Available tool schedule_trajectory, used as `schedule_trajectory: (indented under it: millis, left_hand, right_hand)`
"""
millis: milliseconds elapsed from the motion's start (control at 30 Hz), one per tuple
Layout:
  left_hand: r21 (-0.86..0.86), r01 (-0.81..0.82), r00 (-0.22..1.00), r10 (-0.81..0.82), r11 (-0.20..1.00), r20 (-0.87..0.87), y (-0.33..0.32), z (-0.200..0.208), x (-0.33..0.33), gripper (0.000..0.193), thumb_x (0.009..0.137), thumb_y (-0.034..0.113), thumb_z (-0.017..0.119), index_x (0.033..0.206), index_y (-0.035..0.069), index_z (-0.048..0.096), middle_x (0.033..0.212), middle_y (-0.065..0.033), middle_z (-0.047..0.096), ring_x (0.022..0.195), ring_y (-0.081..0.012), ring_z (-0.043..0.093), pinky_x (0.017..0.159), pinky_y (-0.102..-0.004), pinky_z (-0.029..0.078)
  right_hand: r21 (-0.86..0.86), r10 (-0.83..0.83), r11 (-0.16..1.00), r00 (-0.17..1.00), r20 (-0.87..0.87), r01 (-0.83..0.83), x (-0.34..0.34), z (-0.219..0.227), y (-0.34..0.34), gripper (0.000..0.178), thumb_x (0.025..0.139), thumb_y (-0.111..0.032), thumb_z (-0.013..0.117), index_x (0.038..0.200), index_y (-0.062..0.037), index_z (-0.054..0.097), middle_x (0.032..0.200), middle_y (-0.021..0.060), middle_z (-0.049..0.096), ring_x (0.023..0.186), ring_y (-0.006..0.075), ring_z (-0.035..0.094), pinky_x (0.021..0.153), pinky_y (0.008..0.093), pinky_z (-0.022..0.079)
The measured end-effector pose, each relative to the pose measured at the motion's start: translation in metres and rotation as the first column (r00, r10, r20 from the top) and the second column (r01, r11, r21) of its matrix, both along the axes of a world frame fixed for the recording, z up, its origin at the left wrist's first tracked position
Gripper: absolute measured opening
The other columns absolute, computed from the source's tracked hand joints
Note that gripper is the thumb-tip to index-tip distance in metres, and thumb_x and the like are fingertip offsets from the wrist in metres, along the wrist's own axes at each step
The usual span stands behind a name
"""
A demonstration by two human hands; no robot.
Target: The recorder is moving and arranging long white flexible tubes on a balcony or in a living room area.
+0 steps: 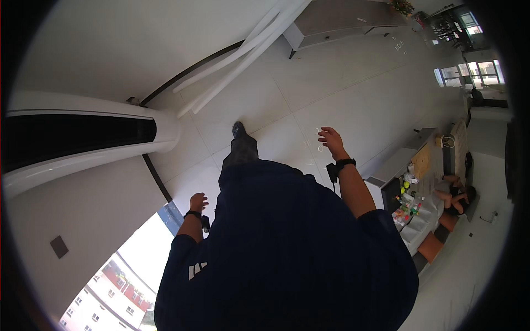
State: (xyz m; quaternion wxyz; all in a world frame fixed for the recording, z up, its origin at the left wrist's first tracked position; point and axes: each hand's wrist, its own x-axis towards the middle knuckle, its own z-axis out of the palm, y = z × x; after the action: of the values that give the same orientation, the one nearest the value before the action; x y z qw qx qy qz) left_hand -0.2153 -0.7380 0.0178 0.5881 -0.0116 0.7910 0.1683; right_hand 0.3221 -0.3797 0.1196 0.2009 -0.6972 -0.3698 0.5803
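My right hand (333,141) hangs over the pale tiled floor with its fingers stretched out and nothing in them. My left hand (198,202) is held low at my other side. Its fingers look loosely apart, and no object shows in it. Each wrist wears a dark band with a small black device on it. Between the hands one dark shoe (238,130) shows ahead of my dark trousers; the other foot is hidden.
At left stands a tall white cylindrical appliance (165,131) with a black front. Long white strips (243,60) hang near a low grey cabinet (342,25). To the right, a table bears bottles (408,204); beyond, a person (457,198) sits by orange cushions (430,247).
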Motion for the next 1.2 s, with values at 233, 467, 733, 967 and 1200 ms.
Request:
schedule_trajectory:
  millis: [233,467,733,967,1200]
  left_hand:
    - [-0.069,0.124,0.986,-0.114,0.99,0.124,0.113,-0.025,-0.063,0.037,0.094,0.037,0.056,0.122,0.013,0.058,0.109,-0.0073,0.068,0.085,-0.0268,0.068,0.075,-0.0481,0.046]
    - [0.38,0.052,0.992,-0.002,0.924,-0.13,0.379,-0.004,-0.091,0.035,0.089,0.024,0.057,0.113,-0.001,0.064,0.098,-0.0109,0.069,0.079,-0.0218,0.068,0.065,-0.0317,0.055]
    - [0.455,0.283,0.955,-0.204,0.844,-0.214,0.626,-0.013,-0.011,0.036,0.085,0.019,0.064,0.114,-0.002,0.066,0.105,-0.0157,0.07,0.085,-0.0222,0.069,0.076,-0.0336,0.055]
    - [0.426,0.636,0.772,-0.531,0.644,-0.35,0.871,-0.049,0.119,0.038,0.081,0.019,0.065,0.116,0.004,0.063,0.106,-0.0183,0.069,0.099,-0.0356,0.067,0.089,-0.0409,0.052]
    - [0.541,0.649,0.76,-0.435,0.534,-0.483,1.09,-0.074,0.212,0.058,0.08,0.016,0.067,0.135,0.005,0.05,0.138,-0.0173,0.053,0.129,-0.035,0.048,0.109,-0.0416,0.04]
  right_hand:
    - [-0.383,0.04,0.924,0.997,0.073,-0.009,-0.033,-0.009,0.08,0.043,0.094,-0.034,0.058,0.131,-0.0119,0.056,0.117,0.0071,0.066,0.098,0.0219,0.066,0.084,0.0405,0.049]
    - [-0.355,0.138,0.926,0.99,0.007,-0.127,-0.06,-0.01,0.241,0.046,0.096,-0.03,0.057,0.136,-0.0072,0.051,0.123,0.0094,0.064,0.105,0.024,0.063,0.092,0.0419,0.047]
    - [-0.068,-0.001,0.998,0.998,-0.067,-0.003,-0.085,-0.037,0.578,0.054,0.09,-0.026,0.066,0.138,-0.0081,0.047,0.116,0.0055,0.065,0.103,0.0212,0.063,0.089,0.04,0.047]
    - [0.056,-0.151,0.986,0.987,-0.06,0.154,-0.103,-0.08,0.814,0.089,0.082,-0.023,0.08,0.15,-0.007,0.025,0.124,0.0066,0.06,0.113,0.0209,0.055,0.091,0.0394,0.045]
    - [0.09,-0.4,0.91,0.914,-0.071,0.405,-0.13,-0.121,0.897,0.08,0.079,-0.018,0.083,0.144,-0.0121,0.037,0.131,0.0067,0.054,0.12,0.0196,0.049,0.101,0.0397,0.039]
